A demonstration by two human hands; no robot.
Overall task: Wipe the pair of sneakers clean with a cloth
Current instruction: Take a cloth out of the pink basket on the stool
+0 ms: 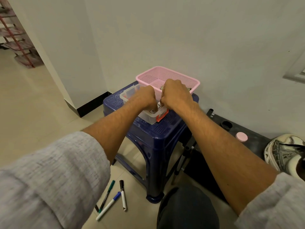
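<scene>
One white and grey sneaker (pixel 285 154) lies at the right edge, on a black board on the floor; no second sneaker is in view. My left hand (pixel 145 98) and my right hand (pixel 176 95) are side by side over a clear plastic box (pixel 148 117) with an orange latch, on a blue stool. Both have curled fingers and together pinch a small white item (pixel 158 105) at the box's rim. What the item is I cannot tell. No cloth is plainly visible.
A pink mesh basket (pixel 168 75) stands behind the box on the blue stool (pixel 158 131), against the wall. Three markers (pixel 113 197) lie on the tiled floor in front. A pink lid (pixel 241 136) and a black cup sit on the black board (pixel 206 171).
</scene>
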